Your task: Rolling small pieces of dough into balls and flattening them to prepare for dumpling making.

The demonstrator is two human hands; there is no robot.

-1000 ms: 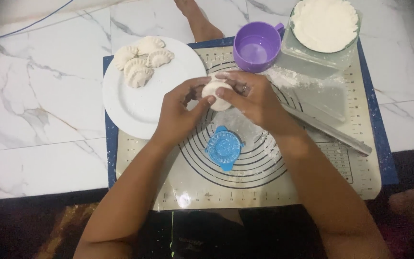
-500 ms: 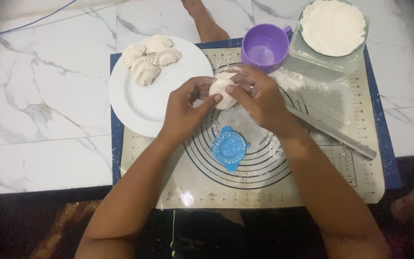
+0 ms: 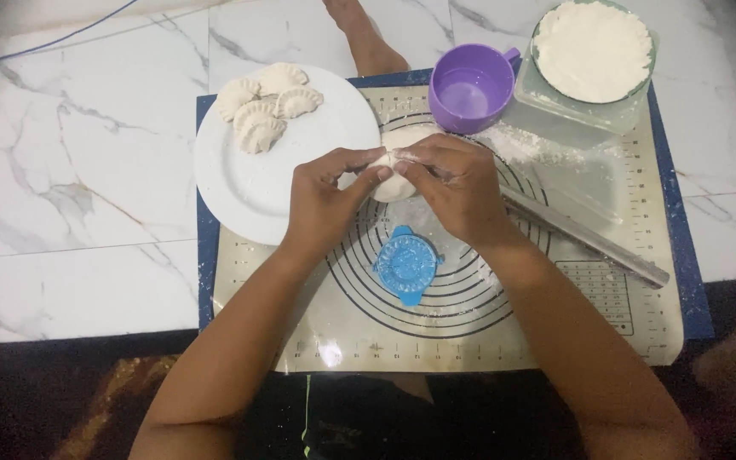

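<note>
My left hand (image 3: 327, 198) and my right hand (image 3: 456, 189) meet over the baking mat (image 3: 641, 281), both pinching one white dough piece (image 3: 395, 183) between their fingertips. Part of the dough is hidden by my fingers. Just below my hands a blue round dumpling press (image 3: 405, 266) lies on the mat. To the left, a white plate (image 3: 249, 187) carries several folded dumplings (image 3: 264, 109) near its upper edge.
A purple cup (image 3: 470, 95) stands at the top of the mat beside a container of white flour (image 3: 592, 51). A metal rolling pin (image 3: 589, 240) lies at a slant on the right. Loose flour dusts the mat. A bare foot (image 3: 359, 30) shows at top, on marble floor.
The view has drifted a little. My hands stay together on the dough, fingers shifting along its edge.
</note>
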